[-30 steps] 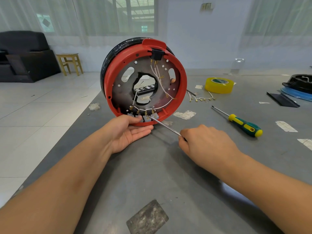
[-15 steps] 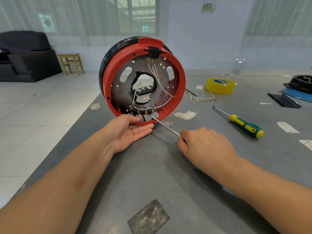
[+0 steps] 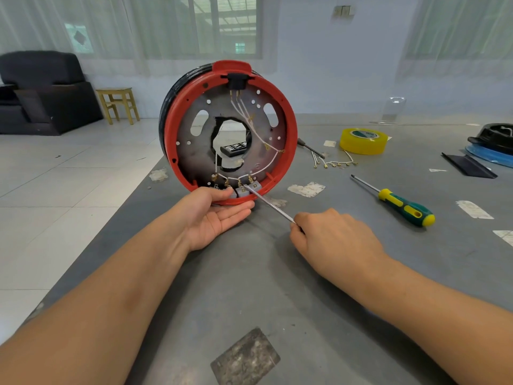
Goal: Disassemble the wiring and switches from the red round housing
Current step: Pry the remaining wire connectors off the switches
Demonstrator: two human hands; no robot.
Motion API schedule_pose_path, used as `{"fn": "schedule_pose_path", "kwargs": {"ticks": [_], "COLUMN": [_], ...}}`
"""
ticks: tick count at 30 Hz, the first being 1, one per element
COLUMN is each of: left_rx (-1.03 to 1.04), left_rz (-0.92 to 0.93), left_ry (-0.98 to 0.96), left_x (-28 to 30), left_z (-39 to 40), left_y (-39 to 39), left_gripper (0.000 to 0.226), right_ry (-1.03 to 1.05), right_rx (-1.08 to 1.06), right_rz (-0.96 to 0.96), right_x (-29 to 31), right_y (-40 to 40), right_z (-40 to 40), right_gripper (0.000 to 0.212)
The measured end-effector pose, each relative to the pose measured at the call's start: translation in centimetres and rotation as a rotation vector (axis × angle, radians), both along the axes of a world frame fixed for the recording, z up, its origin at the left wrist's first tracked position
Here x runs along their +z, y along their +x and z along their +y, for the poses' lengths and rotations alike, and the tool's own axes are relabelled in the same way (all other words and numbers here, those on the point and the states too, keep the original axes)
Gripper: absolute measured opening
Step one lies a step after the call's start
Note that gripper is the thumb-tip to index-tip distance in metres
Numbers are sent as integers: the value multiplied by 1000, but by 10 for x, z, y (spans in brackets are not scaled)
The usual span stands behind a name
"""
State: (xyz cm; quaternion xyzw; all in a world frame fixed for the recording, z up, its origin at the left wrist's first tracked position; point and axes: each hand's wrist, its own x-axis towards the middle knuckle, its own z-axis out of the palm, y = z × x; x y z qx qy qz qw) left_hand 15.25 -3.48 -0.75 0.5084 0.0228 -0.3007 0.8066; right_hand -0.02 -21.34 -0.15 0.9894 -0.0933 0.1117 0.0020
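Far left, off the counter [image 3: 277, 287]: dark sofa [image 3: 41, 93] and small wooden stool [image 3: 118, 105]. Left of centre, red housing [image 3: 290, 151] standing on edge on the counter, open face toward the camera, wires [image 3: 259, 137] looping down to a row of grey switches [image 3: 249, 188] at its near rim. Left hand [image 3: 213, 218] palm up, fingers spread under the rim, thumb on top, steadying it as a second ago. Right hand [image 3: 333, 237] curled round the hidden handle of a screwdriver [image 3: 270, 205], tip touching a switch. Little changed in the last second: housing tipped slightly, tip at the same switch. Probably prying not finished; every switch in the row seemingly in place. Further right, a spare screwdriver [image 3: 402, 205], loose wire ends [image 3: 333, 163], yellow tape roll [image 3: 363, 141].
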Motion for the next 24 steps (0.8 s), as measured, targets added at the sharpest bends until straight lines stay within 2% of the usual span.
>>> {"fn": "schedule_pose_path", "kwargs": {"ticks": [9,15,24], "left_rx": [19,44,66], "left_rz": [-35,-69,-122], "left_ry": [28,49,64], "left_x": [-1,-3,-5], "left_z": [-4,-6,-7], "left_y": [-2,-2,0], "left_gripper": [11,38,48], "right_ry": [106,114,126], "right_rx": [-6,-16,-5], "right_rz": [23,18,52], "right_x": [4,7,14], "right_y": [2,3,3], "right_z": [-10,-11,-16], "right_gripper": [38,37,38]}}
